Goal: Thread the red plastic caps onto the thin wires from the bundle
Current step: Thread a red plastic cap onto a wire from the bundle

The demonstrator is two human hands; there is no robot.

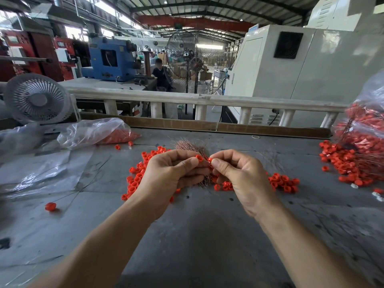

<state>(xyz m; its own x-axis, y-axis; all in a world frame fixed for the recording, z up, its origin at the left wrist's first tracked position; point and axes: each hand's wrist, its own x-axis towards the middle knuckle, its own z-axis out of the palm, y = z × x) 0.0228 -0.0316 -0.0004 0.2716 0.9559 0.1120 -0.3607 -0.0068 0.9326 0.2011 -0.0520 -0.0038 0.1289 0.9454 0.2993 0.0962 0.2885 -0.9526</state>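
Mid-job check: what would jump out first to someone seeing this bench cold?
The two hands meeting at centre: the left hand pinches a red cap and grips the wire bundle, the right hand pinching at its tip. Loose red caps lie scattered beneath, and a bulging bag of finished caps spills at the right edge.

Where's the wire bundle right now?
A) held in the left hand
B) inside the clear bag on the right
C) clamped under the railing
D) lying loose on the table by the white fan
A: the left hand grips the wire bundle, whose strands fan out above the fingers, while a red cap sits at its fingertips beside the right hand.
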